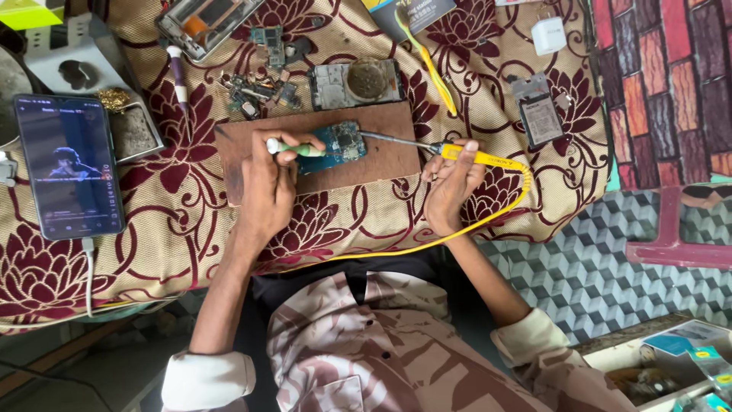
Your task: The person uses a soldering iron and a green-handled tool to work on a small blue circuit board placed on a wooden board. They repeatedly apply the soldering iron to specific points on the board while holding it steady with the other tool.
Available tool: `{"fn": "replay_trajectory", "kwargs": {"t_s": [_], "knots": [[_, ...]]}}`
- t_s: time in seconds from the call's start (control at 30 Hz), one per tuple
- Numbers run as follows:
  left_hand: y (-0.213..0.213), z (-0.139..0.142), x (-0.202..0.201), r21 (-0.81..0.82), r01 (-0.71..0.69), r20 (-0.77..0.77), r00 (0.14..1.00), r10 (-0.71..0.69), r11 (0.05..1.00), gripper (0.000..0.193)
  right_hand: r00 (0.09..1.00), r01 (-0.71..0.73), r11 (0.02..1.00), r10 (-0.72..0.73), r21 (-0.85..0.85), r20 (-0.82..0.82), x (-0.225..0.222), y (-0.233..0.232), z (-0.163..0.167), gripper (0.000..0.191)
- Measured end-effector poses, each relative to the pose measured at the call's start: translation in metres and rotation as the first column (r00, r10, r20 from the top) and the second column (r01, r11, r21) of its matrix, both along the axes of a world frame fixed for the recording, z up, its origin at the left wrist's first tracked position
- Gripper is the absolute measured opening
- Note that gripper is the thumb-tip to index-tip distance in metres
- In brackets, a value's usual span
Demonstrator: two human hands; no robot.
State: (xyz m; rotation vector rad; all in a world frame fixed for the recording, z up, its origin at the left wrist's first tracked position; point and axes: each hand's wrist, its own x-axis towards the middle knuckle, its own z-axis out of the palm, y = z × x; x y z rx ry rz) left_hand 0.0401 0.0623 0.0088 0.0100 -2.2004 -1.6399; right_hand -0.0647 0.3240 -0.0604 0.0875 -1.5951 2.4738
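Note:
A blue circuit board [341, 142] lies on a brown wooden board [381, 160] in the middle of the flowered cloth. My left hand [268, 187] grips a small green-and-white handled tool [293, 149] whose tip rests on the circuit board's left side. My right hand [451, 181] holds a yellow-handled soldering iron [480, 157]; its metal tip [385, 138] reaches the circuit board's right edge. A yellow cord [488, 217] loops from the iron back toward my body.
A lit phone [69, 164] on a cable lies at the left. Behind the wooden board sit an opened phone body [356, 82], small loose parts [255, 93], a purple-handled screwdriver [178, 80], a phone frame [206, 21], a battery-like part [540, 114] and a white charger [548, 35]. A box of items [671, 366] stands at the lower right.

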Motion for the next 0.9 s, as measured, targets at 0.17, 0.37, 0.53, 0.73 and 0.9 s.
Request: {"fn": "replay_trajectory", "kwargs": {"t_s": [0.17,0.37,0.53,0.73,0.9], "knots": [[0.001,-0.001,0.003,-0.103,-0.009,-0.024,1.0,0.006,0.995,0.012,0.995,-0.071,0.991,0.079,0.116,-0.062,0.002,-0.002,0.006,0.042],[0.004,-0.008,-0.002,-0.176,0.009,-0.119,0.992,-0.03,0.984,0.022,0.994,-0.068,0.986,0.079,0.15,-0.071,0.0,-0.005,0.012,0.041],[0.007,-0.014,-0.002,-0.233,0.016,-0.02,1.0,-0.021,0.972,0.029,0.993,-0.071,0.984,0.085,0.161,-0.079,0.0,-0.005,0.013,0.041],[0.006,-0.022,-0.004,-0.28,-0.009,-0.078,0.997,-0.013,0.96,0.03,0.989,-0.077,0.98,0.098,0.184,-0.107,0.0,-0.005,0.014,0.038],[0.009,-0.03,0.002,-0.414,-0.049,-0.037,0.999,0.036,0.909,0.029,0.982,-0.054,0.962,0.1,0.266,-0.162,0.005,-0.002,0.014,0.034]]}}
